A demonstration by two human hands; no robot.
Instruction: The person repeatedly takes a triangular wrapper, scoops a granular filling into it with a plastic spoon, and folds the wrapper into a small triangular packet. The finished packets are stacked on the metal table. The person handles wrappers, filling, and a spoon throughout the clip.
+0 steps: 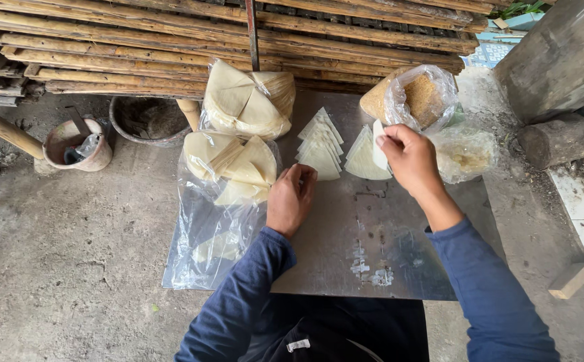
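Currently the right hand (409, 157) pinches one pale triangular wrapper (378, 144) between thumb and fingertips, holding it upright. Directly below that grip lies a fanned stack of wrappers (364, 163) on the metal tabletop (345, 248); a second fanned stack (321, 144) lies just beside it, toward the left hand (290, 199). The left hand rests with fingers curled, fingertips touching the edge of an open plastic bag of wrappers (235, 167). Beyond the right-hand grip stands a bag of brown filling (416, 97).
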